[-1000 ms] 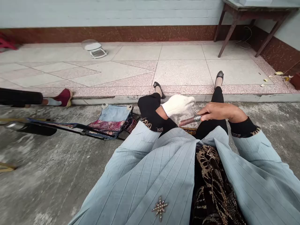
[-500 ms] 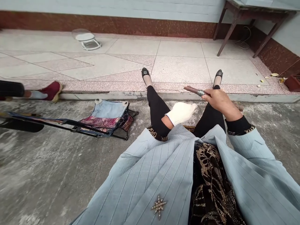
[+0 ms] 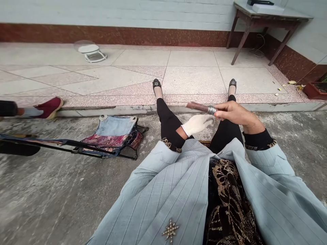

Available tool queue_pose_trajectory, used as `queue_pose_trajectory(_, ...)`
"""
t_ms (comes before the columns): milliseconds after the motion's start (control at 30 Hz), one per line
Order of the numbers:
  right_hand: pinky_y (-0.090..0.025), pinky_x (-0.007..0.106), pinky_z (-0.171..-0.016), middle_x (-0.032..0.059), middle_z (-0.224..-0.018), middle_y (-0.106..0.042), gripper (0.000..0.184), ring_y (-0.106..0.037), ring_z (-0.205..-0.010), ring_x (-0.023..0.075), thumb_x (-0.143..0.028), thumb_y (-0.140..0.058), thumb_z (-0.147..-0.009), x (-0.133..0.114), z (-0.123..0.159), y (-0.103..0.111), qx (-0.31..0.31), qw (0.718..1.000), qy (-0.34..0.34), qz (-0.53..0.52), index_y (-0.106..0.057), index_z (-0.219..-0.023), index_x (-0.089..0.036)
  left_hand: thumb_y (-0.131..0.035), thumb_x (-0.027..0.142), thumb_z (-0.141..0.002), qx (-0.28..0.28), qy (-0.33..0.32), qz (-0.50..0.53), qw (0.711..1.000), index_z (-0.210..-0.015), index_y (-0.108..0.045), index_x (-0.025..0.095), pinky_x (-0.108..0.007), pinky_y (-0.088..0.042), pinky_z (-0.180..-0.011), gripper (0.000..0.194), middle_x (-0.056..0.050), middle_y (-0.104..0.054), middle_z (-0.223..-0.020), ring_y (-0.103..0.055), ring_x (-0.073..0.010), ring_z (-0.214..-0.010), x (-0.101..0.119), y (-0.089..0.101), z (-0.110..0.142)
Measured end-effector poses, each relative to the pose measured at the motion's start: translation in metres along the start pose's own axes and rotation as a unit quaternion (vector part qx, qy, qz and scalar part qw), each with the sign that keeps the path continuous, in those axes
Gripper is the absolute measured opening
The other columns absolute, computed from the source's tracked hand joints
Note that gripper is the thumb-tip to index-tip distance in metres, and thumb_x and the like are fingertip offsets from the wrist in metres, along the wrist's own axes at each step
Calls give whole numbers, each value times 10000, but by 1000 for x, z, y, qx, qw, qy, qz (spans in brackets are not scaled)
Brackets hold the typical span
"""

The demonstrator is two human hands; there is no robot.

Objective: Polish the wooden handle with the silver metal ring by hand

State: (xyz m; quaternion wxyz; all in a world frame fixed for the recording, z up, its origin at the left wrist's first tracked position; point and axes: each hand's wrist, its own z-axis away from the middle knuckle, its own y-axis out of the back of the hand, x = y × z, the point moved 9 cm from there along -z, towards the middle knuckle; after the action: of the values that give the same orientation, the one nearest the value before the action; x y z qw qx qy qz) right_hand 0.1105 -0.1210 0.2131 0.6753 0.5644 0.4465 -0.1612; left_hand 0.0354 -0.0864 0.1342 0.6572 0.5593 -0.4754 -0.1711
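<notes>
My right hand (image 3: 233,114) is bare and wrapped round a brown stick (image 3: 196,106), its blunt end pointing left. Silvery wire (image 3: 212,110) is wound in a tight coil about the stick, just beside my thumb. My left hand (image 3: 196,125), in a white knit glove, is just below the coil with its fingers curled closed. A thin line shows at the gloved fingertips, but what they hold is too small to make out. Both hands are over my lap, between my spread knees.
At left is a low folding chair (image 3: 112,131) with patched fabric. Another person's red shoe (image 3: 49,108) rests by the raised tiled step (image 3: 122,109). A white stool (image 3: 92,52), a wooden table (image 3: 273,17) and a planter (image 3: 315,91) stand on the tiles.
The right hand and the stick have shifted left and slightly down. The gloved left hand is now closer beneath the coil. The camera view has tilted up a little.
</notes>
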Motion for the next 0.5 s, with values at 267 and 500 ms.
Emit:
queue_pose_trajectory(267, -299, 296, -645, 37, -723, -616, 276, -499, -679, 161, -399, -563, -913, 24, -7, 13, 131, 958, -110, 231, -732, -948, -183, -301, 360, -1014, -23, 14, -202, 979, -1148, -620, 179, -323, -459, -677, 391, -99, -690, -809, -683, -243, -766, 12, -10, 34)
queue_pose_trajectory(500, -326, 318, -668, 123, -954, -724, 266, -605, -856, 238, -362, -573, -932, 29, -10, -7, 43, 911, -156, 378, -748, -1035, -191, -309, 342, -1014, 11, 25, -303, 953, -1134, -618, 181, -337, -430, -690, 369, -110, -668, -784, -678, -254, -761, 13, 46, 40)
